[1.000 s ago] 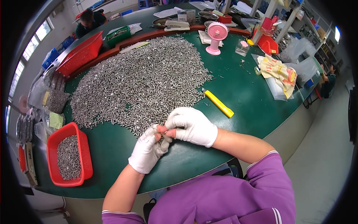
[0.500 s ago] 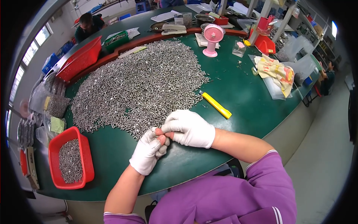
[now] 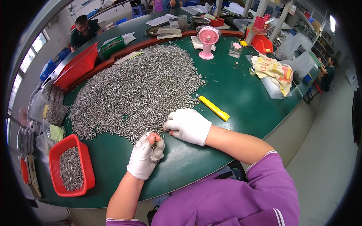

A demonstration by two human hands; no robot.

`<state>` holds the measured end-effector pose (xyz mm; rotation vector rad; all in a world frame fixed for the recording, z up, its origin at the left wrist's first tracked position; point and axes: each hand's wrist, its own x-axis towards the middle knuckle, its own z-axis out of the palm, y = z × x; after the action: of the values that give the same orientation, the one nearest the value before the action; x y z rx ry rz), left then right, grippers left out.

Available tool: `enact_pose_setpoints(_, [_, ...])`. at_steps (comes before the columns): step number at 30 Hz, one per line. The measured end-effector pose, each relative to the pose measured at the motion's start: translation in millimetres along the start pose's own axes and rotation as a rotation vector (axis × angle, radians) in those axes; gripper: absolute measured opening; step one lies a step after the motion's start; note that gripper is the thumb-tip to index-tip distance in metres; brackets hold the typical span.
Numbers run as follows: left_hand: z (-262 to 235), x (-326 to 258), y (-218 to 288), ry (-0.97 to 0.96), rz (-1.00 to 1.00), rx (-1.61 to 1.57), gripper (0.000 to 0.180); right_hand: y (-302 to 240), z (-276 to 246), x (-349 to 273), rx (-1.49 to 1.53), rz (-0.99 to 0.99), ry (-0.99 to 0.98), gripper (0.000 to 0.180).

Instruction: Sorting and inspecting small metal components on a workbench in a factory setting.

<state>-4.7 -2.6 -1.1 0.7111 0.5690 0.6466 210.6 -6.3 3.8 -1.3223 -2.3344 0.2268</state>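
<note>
Right hand (image 3: 187, 126) has parted from the left hand (image 3: 145, 155) and sits at the near edge of the heap of small metal pieces (image 3: 139, 86), which spreads beyond both hands. The right fingers bend down; whether they grip anything, I cannot tell. The left fingers curl toward the thumb, contents unclear. A yellow cutter (image 3: 214, 107) lies beyond the right hand, a red basket (image 3: 89, 173) left of the left

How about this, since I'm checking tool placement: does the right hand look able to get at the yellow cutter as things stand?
Probably yes: the yellow cutter lies on the green tabletop close beyond the right hand, with nothing visible in between.
</note>
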Motion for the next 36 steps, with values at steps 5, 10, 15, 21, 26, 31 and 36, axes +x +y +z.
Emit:
enact_pose_setpoints(5, [-1.8,2.9,-0.1,0.009,0.013,-0.068,0.018,4.5,-1.8,1.2,0.076,0.035,0.036,0.012])
enact_pose_setpoints(10, [2.1,7.1,5.7,0.090,0.098,-0.103,0.015,12.2,-14.0,6.1,0.018,0.067,0.182,0.009])
enact_pose_setpoints(15, [-3.5,7.0,4.8,0.098,0.122,-0.131,0.017,11.8,-10.5,6.0,0.064,0.072,0.097,0.008])
enact_pose_setpoints(21, [-2.3,4.6,2.0,0.110,0.084,-0.098,0.021,1.9,3.1,6.0,-0.006,0.025,0.053,0.013])
enact_pose_setpoints(26, [-4.0,4.0,-1.0,0.079,0.082,-0.043,0.024,-3.4,0.5,5.8,0.007,0.096,-0.006,0.014])
enact_pose_setpoints(31, [-3.0,3.0,-2.0,0.041,0.087,-0.015,0.025,-2.9,4.8,3.3,-0.027,0.121,0.007,0.012])
enact_pose_setpoints(36, [-2.2,2.7,-1.8,0.021,0.073,-0.058,0.024,-6.1,-1.4,5.9,0.051,0.115,0.120,0.009])
